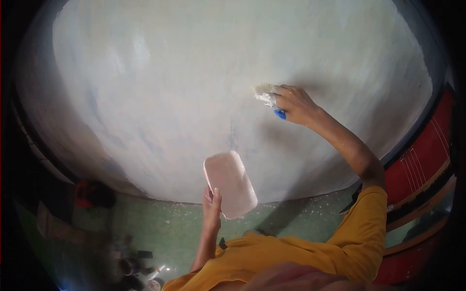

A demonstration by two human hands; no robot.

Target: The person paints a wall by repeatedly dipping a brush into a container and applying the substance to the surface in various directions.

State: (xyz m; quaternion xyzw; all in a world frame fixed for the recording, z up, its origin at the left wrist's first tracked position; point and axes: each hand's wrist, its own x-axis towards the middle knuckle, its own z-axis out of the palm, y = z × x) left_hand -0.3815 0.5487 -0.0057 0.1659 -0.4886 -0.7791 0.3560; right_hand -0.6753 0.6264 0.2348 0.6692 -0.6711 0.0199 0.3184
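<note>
My left hand (211,206) grips a shallow rectangular tray (230,184) by its left edge, thumb over the rim. The tray is tilted toward me, and its pale inside looks coated with paint. Up and to the right, my right hand (294,103) is closed around a wide paintbrush (264,89) with cream bristles. White paint is smeared thickly near the brush's base, and a bit of blue handle shows below my fingers. The bristles point left, right at the wall (170,97), whose whitish coat is patchy with grey-green showing through.
Pale specks dot the green floor (303,213) along the wall's foot. Dark red furniture (422,145) stands close at the right. A red and black object (92,194) lies at the lower left, and several small items, with a round container (154,284), sit near the bottom.
</note>
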